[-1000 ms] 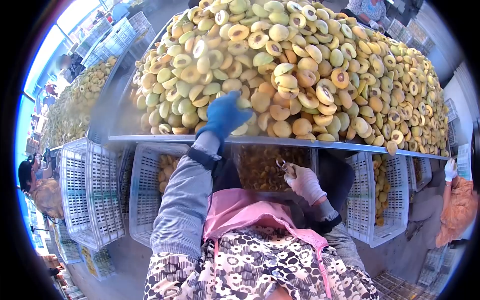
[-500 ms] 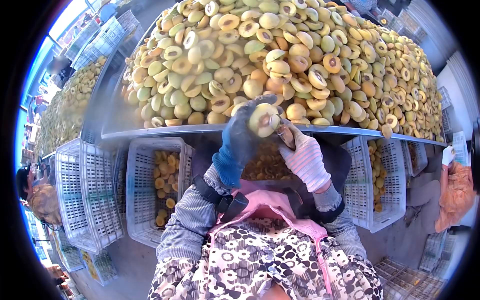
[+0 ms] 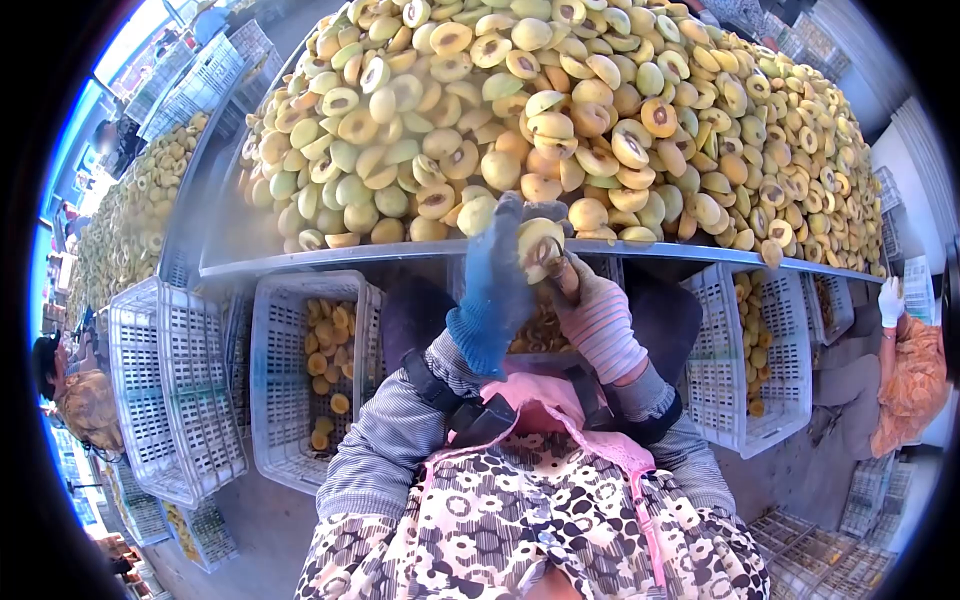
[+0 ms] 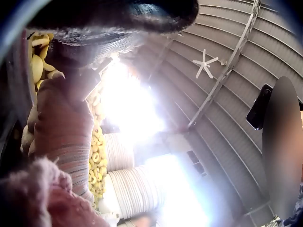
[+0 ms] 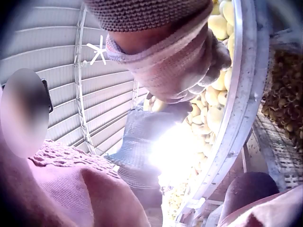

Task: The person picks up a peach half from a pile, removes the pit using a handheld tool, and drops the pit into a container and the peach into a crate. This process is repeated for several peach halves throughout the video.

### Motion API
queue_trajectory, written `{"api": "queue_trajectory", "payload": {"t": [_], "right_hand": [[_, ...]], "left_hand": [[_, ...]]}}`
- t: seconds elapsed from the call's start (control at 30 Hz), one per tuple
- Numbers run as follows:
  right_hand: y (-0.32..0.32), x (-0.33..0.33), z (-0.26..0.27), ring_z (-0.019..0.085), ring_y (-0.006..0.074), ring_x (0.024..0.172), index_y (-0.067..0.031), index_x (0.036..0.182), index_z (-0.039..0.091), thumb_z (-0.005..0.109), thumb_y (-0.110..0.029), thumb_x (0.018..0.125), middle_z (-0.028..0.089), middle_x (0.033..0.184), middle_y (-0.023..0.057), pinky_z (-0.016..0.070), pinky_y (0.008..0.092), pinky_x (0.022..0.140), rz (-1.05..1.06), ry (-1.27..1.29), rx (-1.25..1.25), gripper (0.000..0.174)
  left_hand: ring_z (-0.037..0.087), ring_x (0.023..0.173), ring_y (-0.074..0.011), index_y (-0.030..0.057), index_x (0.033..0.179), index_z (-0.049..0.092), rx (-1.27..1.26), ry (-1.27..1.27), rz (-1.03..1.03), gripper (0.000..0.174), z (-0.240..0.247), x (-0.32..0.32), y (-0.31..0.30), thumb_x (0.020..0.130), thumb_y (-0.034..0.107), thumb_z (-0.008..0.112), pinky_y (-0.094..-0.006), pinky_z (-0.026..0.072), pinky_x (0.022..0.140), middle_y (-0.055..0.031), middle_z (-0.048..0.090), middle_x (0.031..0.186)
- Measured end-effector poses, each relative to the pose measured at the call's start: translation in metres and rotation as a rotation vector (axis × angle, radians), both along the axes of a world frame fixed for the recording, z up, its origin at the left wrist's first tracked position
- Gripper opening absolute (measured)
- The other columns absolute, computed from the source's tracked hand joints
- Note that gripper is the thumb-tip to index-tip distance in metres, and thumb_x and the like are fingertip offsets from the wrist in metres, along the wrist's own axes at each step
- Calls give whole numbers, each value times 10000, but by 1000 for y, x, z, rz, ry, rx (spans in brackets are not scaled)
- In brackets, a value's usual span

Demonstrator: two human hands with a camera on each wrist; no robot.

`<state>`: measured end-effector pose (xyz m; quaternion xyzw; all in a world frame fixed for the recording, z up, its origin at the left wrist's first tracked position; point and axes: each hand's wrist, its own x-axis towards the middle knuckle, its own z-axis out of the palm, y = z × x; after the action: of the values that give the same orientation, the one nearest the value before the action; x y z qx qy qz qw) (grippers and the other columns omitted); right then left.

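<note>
My left hand (image 3: 497, 285), in a blue glove, holds a pale yellow-green apricot half (image 3: 540, 243) just in front of the table edge, its cut face and brown centre showing. A second apricot piece (image 3: 478, 215) shows at the left side of the blue fingers. My right hand (image 3: 598, 318), in a striped white-pink glove, grips a small pitting tool (image 3: 567, 280) by its brownish handle, its tip right at the cut face. In the right wrist view, the knitted glove of the right hand (image 5: 173, 71) hides most of the fruit and tool.
A metal-edged table (image 3: 420, 255) bears a large heap of apricot halves (image 3: 620, 130). Below it stand a white crate (image 3: 285, 375) with some halves, another crate (image 3: 785, 385) on the right, and a bin of brown pits (image 5: 286, 90) between my knees. Another person (image 3: 912, 385) sits at right.
My left hand came back from the heap with an apricot half and met the right hand, which rose from over the bin. Since then the tool's tip has stayed at the fruit.
</note>
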<state>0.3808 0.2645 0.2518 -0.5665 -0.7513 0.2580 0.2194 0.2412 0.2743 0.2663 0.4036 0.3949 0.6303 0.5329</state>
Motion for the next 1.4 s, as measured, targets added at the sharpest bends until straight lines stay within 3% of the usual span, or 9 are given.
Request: {"api": "queue_trajectory", "payload": {"t": [0.3, 0.4, 0.47, 0.77, 1.0, 1.1, 1.17, 1.27, 1.4], "right_hand": [[5, 6, 12, 635, 379, 742, -150, 1262, 513, 627, -215, 809, 650, 762, 181, 498, 458, 664, 10, -101, 86, 472], [8, 10, 9, 633, 381, 758, -149, 1259, 518, 620, -191, 800, 651, 776, 184, 497, 460, 681, 0, -58, 168, 473], [7, 10, 11, 631, 383, 777, -142, 1246, 530, 615, -173, 794, 652, 793, 188, 495, 463, 696, 0, -97, 115, 460], [4, 8, 3, 637, 378, 781, -130, 1216, 554, 584, -203, 830, 652, 807, 200, 498, 460, 701, 19, -33, 126, 394], [-18, 2, 21, 638, 391, 771, -64, 1076, 586, 575, -230, 846, 652, 782, 208, 503, 453, 692, 24, 19, -34, 284], [-19, 0, 21, 634, 393, 760, -47, 1016, 584, 586, -227, 835, 644, 757, 206, 503, 452, 690, 17, -55, -23, 256], [-26, 0, 12, 598, 406, 662, -13, 968, 606, 631, -165, 831, 612, 701, 206, 484, 414, 583, 172, 444, -167, 206], [-17, 5, 26, 615, 410, 769, -21, 940, 563, 619, -200, 806, 627, 768, 222, 506, 440, 705, 132, 55, -137, 230], [-19, 4, 21, 630, 335, 717, -17, 814, 625, 633, -156, 806, 637, 729, 121, 517, 358, 692, 617, 591, 279, 140]], "left_hand": [[644, 732, -149, -29, 1097, 597, 301, 260, 176, 373, 20, 10, -8, 968, 305, 495, -260, 524, 664, -112, 672, 898], [648, 799, -172, -26, 1108, 587, -92, -488, -23, 354, 23, 10, -4, 973, 283, 480, -284, 527, 717, -119, 673, 945], [640, 854, -187, -22, 1131, 573, 405, 591, 265, 356, 16, 9, -5, 982, 274, 443, -297, 519, 770, -130, 666, 989], [637, 897, -179, -33, 1080, 608, 8, -98, 62, 410, 22, 12, -14, 986, 324, 430, -275, 507, 795, -135, 649, 991], [644, 810, -162, -30, 1048, 623, 523, 452, 214, 343, 17, 6, -10, 937, 285, 548, -279, 532, 725, -116, 653, 973], [646, 770, -150, -40, 1028, 626, 365, 262, 76, 309, 26, 1, -12, 895, 240, 613, -282, 540, 691, -99, 669, 927], [666, 774, -248, -49, 1048, 595, -68, -399, -264, 271, 25, -2, -7, 866, 150, 617, -331, 541, 723, -134, 678, 927], [662, 716, -240, -51, 1005, 624, -65, -213, -279, 296, 35, -5, -7, 876, 213, 587, -322, 541, 712, -151, 675, 888], [661, 762, -227, -41, 1018, 624, 36, -381, -587, 278, 23, -17, -6, 887, 199, 574, -322, 537, 724, -143, 664, 957]]}}
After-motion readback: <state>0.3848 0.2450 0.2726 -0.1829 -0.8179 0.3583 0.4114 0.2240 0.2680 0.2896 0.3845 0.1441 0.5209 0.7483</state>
